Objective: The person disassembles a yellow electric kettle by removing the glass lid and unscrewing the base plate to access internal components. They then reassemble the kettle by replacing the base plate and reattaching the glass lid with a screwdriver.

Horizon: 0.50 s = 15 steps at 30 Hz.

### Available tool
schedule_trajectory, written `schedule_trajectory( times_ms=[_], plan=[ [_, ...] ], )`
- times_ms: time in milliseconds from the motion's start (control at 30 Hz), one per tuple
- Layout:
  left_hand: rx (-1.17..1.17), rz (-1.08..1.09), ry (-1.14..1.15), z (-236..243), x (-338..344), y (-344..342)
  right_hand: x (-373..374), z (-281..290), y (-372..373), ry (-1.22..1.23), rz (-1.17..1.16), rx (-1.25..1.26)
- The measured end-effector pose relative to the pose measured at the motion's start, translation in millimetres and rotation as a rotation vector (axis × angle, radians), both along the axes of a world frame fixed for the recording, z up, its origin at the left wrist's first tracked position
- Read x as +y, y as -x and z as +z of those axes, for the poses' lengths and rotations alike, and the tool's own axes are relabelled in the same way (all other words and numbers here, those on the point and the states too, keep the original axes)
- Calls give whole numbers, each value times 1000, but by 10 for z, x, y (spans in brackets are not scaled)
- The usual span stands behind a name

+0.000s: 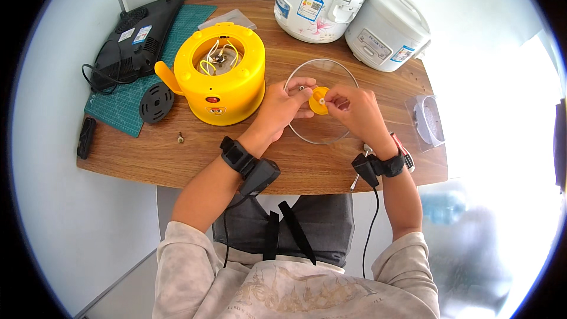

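A clear glass lid with a metal rim [319,133] is under my hands at the center of the desk. A round yellow knob [317,94] sits at its middle. My left hand [283,106] grips the lid beside the knob, fingers partly beneath the glass. My right hand [354,109] pinches a small pale piece [322,101] at the knob's center. To the left stands a yellow appliance [221,103], its top open, showing wires inside.
A black device [124,53] lies on a green mat [118,115], beside a slotted black disc [156,103]. Two white rice cookers [313,6] [384,35] stand at the back. A small metal part [181,137], black object [86,137] and plastic piece [431,121] lie on the desk [266,168].
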<state>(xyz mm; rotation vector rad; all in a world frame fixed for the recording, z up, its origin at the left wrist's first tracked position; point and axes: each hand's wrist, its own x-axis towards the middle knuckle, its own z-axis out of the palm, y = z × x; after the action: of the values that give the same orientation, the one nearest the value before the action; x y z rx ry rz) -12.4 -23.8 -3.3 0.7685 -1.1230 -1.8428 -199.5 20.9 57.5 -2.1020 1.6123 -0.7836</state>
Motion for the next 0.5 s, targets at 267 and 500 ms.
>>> schedule_trajectory(
  times_ms=[267, 500],
  plan=[
    [-24, 9, -6, -18, -5, 10, -11, -118, 26, 63, 6, -89],
    [-117, 43, 46, 33, 27, 33, 29, -72, -19, 36, -9, -2]
  ],
)
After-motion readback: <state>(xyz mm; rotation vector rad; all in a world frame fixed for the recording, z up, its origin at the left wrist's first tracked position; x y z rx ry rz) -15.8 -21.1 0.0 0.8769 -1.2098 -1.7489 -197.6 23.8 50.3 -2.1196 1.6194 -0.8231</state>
